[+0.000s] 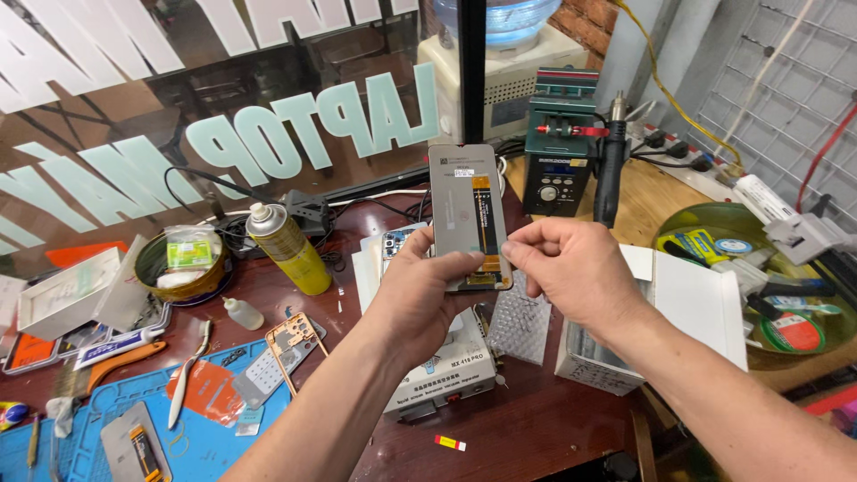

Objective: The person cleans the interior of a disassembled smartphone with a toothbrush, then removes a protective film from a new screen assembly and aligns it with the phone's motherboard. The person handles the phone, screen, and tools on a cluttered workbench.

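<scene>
Head view, one moment at a repair surface (536, 419) of dark red-brown wood.

Both hands hold a phone screen panel (468, 214) upright, above the middle of the surface, its grey back facing the camera. An orange-and-black flex strip runs down the back of the panel.

Left hand (428, 281): grip clamped on the panel's lower left edge, thumb across the back, fingers wrapped behind.

Right hand (571, 268): thumb and forefinger pinched together at the panel's lower right corner, touching the flex end there. Remaining fingers curled in.

Positions relative to the panel:
- Directly below it, a white boxy machine (446, 370) sits on the surface; a patch of bubble wrap (522, 326) lies just to its right.
- Behind the panel's lower left corner, part of a phone body (393, 243) with camera holes shows.
- Left of the panel, a yellow spray can (287, 248) stands upright. Further left, a round tin (183, 263) holds small packets.
- Lower left, a small dropper bottle (243, 313) lies on its side, near a copper-coloured phone frame (290, 344). Beyond these, a blue work mat (205, 437) carries white tweezers (187, 375) and a second panel (134, 446) lying flat.
- Right of the panel and below the right hand, an open white cardboard box (687, 312).
- Behind the panel to the right, a green soldering station (561, 143) with a black hot-air handle (611, 165) standing in its holder.
- Far right, a green bowl (705, 219) filled with tape rolls and tools.
</scene>
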